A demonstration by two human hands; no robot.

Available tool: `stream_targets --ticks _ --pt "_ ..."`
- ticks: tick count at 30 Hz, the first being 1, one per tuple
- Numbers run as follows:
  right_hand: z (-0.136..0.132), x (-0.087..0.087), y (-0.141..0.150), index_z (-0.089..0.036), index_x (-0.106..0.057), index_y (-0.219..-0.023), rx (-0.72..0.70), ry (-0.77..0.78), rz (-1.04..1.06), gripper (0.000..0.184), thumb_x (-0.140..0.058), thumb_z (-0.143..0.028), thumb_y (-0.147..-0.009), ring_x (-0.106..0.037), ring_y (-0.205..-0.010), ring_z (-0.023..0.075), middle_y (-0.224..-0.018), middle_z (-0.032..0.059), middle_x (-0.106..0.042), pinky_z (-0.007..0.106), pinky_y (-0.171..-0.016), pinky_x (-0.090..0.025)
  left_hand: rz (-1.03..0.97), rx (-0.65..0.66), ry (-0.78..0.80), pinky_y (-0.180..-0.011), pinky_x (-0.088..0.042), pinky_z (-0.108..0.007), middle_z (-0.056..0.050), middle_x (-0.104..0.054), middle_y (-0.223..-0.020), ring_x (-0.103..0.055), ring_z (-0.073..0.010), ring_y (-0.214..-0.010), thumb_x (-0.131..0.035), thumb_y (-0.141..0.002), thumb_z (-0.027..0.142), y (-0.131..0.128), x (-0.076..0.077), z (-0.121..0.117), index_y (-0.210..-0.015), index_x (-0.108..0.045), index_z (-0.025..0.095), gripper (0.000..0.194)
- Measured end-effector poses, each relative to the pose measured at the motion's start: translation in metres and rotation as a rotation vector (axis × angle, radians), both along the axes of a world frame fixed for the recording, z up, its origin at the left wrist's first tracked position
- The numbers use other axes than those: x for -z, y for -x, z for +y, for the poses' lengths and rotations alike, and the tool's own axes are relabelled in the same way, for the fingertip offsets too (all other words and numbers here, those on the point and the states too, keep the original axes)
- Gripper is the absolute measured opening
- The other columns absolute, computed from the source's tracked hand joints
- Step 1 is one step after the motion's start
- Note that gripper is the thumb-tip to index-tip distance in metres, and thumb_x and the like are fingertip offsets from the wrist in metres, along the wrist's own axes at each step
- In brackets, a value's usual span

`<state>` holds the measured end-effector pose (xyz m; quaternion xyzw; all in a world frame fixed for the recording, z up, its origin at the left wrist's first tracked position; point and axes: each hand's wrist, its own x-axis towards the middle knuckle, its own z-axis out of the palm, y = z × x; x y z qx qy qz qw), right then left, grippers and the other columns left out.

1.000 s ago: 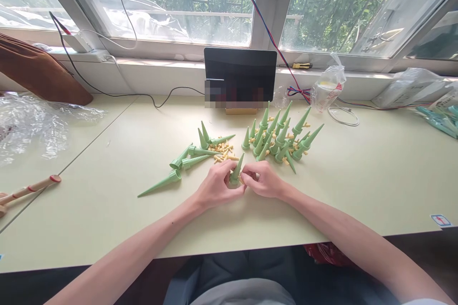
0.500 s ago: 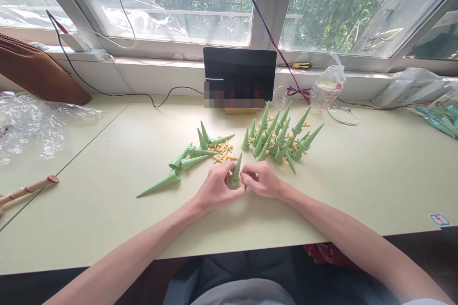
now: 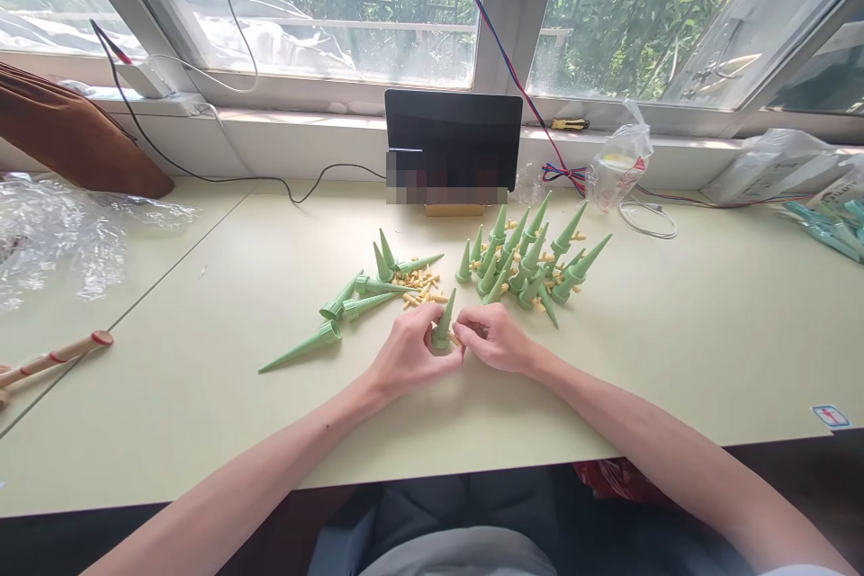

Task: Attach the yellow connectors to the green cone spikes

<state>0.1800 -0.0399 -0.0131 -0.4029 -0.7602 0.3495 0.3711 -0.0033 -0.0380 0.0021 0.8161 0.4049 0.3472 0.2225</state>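
Note:
My left hand (image 3: 418,348) is closed around the base of a green plastic watering spike (image 3: 446,321), which stands point up on the table with a slight lean. At the spike's right side my right hand (image 3: 494,337) pinches a small yellow valve piece (image 3: 454,339), mostly hidden by the fingertips. Just beyond my left hand lies a heap of loose yellow valve pieces (image 3: 424,281). Several green spikes (image 3: 370,304) lie or stand to the left of that heap. Behind my right hand stands a cluster of green spikes (image 3: 533,252) with yellow valves on their sides.
A dark tablet (image 3: 454,139) on a small wooden stand is at the back, with a black cable running left. Crumpled clear plastic (image 3: 60,234) and a wooden stick (image 3: 60,358) lie at the left. A bagged cup (image 3: 617,164) stands at the back right.
Both hands stay nearly in place around the same spike. The spike has shifted very slightly left, and a little more of the yellow valve shows beside the right fingertips.

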Motion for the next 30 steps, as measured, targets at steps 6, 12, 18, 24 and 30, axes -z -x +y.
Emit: stream_targets --ticks 6,12,18,24,30 --pt "0.0 -0.001 0.001 -0.018 -0.05 -0.064 -0.001 0.04 0.019 0.026 -0.049 -0.024 -0.089 -0.033 -0.051 0.0086 -0.057 -0.0039 -0.043 0.024 -0.049 -0.027 -0.004 -0.009 0.016 -0.053 -0.031 -0.023 0.007 -0.04 -0.061 -0.034 -0.0084 -0.054 -0.064 -0.068 0.022 0.0 0.0 0.001 -0.071 -0.041 0.02 0.023" --pt "0.0 -0.005 0.003 -0.018 -0.053 -0.066 0.01 0.118 0.034 0.026 -0.05 -0.027 -0.09 -0.036 -0.049 0.0086 -0.054 -0.0038 -0.046 0.023 -0.047 -0.028 0.013 -0.027 -0.007 -0.054 -0.03 -0.024 0.006 -0.038 -0.062 -0.034 -0.0097 -0.056 -0.065 -0.069 0.022 0.001 0.002 0.002 -0.071 -0.039 0.02 0.026" --pt "-0.002 -0.01 0.004 -0.018 -0.053 -0.068 0.012 0.276 0.113 0.03 -0.05 -0.034 -0.093 -0.044 -0.044 0.0096 -0.05 -0.0043 -0.049 0.022 -0.045 -0.034 0.013 -0.045 -0.035 -0.054 -0.031 -0.024 0.006 -0.04 -0.064 -0.036 -0.0101 -0.056 -0.065 -0.071 0.023 0.001 0.001 0.003 -0.075 -0.043 0.02 0.023" --pt "-0.001 -0.012 0.005 -0.018 -0.054 -0.071 -0.016 0.376 0.21 0.032 -0.052 -0.04 -0.094 -0.05 -0.044 0.0099 -0.052 -0.0046 -0.053 0.023 -0.048 -0.04 -0.028 -0.039 -0.053 -0.052 -0.034 -0.022 0.005 -0.045 -0.067 -0.037 -0.009 -0.055 -0.066 -0.072 0.02 0.002 0.0 0.004 -0.076 -0.044 0.02 0.023" --pt "0.002 -0.01 0.006 -0.017 -0.056 -0.072 0.02 0.364 0.214 0.034 -0.055 -0.043 -0.093 -0.051 -0.044 0.0099 -0.051 -0.005 -0.053 0.024 -0.051 -0.042 -0.081 -0.022 -0.015 -0.056 -0.043 -0.023 0.003 -0.054 -0.078 -0.047 -0.0083 -0.057 -0.066 -0.075 0.018 0.004 0.001 0.007 -0.097 -0.058 0.019 0.023"
